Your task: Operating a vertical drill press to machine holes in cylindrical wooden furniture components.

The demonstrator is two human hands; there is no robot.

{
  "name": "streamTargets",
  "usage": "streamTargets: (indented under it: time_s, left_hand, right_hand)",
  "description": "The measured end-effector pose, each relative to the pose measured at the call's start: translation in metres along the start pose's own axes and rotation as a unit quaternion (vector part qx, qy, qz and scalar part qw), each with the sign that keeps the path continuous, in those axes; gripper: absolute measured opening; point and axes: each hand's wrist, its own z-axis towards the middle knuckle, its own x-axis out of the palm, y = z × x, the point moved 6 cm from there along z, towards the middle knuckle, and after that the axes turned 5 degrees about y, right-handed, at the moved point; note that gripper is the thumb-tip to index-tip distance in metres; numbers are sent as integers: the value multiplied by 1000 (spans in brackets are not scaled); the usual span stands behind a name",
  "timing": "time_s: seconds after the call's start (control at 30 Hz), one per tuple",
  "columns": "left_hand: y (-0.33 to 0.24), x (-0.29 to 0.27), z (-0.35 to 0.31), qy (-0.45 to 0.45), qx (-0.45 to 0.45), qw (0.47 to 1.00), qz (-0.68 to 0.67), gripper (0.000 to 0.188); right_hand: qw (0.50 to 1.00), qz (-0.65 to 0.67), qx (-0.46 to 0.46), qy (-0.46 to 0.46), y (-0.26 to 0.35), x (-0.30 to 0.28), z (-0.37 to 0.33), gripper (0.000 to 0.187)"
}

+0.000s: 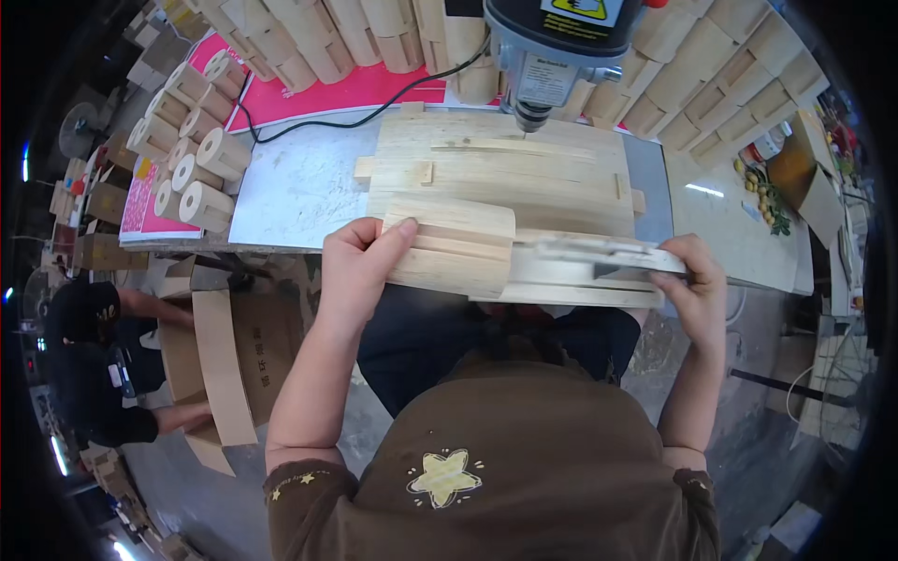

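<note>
In front of my body, my left hand point(360, 266) grips the left end of a pale wooden cylinder point(458, 266), thumb on top. A long straight groove runs along its face. My right hand point(694, 285) pinches the right end of a long whitish piece point(566, 259), thumb below and fingers above. Motion smears that piece, and I cannot make out its kind. Its left end meets or overlaps the cylinder's right end. Both are held over the near edge of a wooden board point(524, 182) that has small wooden blocks fixed on it.
A bench drill point(533, 117) hangs over the board's far side, its black cable point(374, 110) curving left. Grooved wooden cylinders point(323, 47) are stacked along the back; hollow ones point(206, 206) stand at left. Another person point(89, 355) reaches into a cardboard box point(229, 365) at lower left.
</note>
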Motion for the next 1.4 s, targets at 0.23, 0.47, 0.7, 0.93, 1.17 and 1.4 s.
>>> streamTargets:
  time_s: [0.23, 0.47, 0.7, 0.93, 1.17, 1.4]
  left_hand:
    - [16, 8, 3, -22, -17, 999, -24, 24]
    - [13, 16, 5, -7, -17, 1000, 12, 27]
    - [13, 16, 9, -4, -30, 999, 38, 31]
    - [30, 35, 11, 34, -91, 995, -12, 34]
    - [40, 58, 26, 128, 47, 990, 21, 32]
    - [50, 66, 71, 172, 135, 970, 102, 49]
  right_hand:
    - [998, 35, -44, -15, 2, 13, 7, 23]
    - [996, 86, -15, 2, -15, 8, 12, 24]
    - [992, 115, 38, 30, -25, 10, 17, 24]
    - [990, 128, 16, 57, -20, 14, 26, 22]
    - [991, 133, -15, 25, -32, 48, 45, 24]
    - [997, 70, -11, -21, -75, 49, 87, 31]
